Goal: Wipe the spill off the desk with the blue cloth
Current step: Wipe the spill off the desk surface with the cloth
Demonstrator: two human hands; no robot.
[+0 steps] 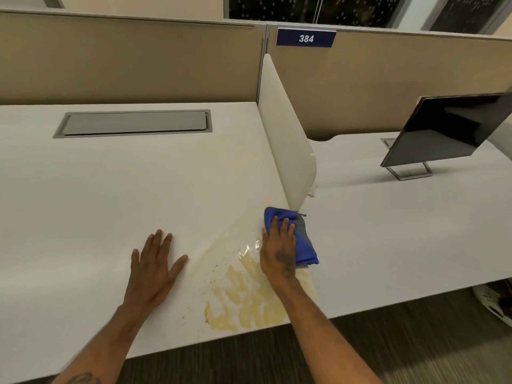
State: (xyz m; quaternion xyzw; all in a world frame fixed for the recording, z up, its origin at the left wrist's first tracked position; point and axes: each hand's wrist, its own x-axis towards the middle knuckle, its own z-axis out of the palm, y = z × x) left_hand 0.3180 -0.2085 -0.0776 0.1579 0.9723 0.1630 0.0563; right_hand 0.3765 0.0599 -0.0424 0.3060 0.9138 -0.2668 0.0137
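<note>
A yellowish spill (243,297) spreads over the white desk (110,195) near its front edge, smeared in streaks with small dark specks around it. My right hand (278,250) presses flat on the folded blue cloth (303,242) at the far right end of the spill, just below the foot of the white divider. The cloth has a grey patch on top. My left hand (155,267) lies flat on the dry desk to the left of the spill, fingers spread, holding nothing.
A white divider panel (285,139) stands between this desk and the one on the right, where a dark monitor (448,131) sits. A grey cable hatch (133,124) is set into the desk at the back. Tan partition walls with a blue "384" sign (306,37) stand behind.
</note>
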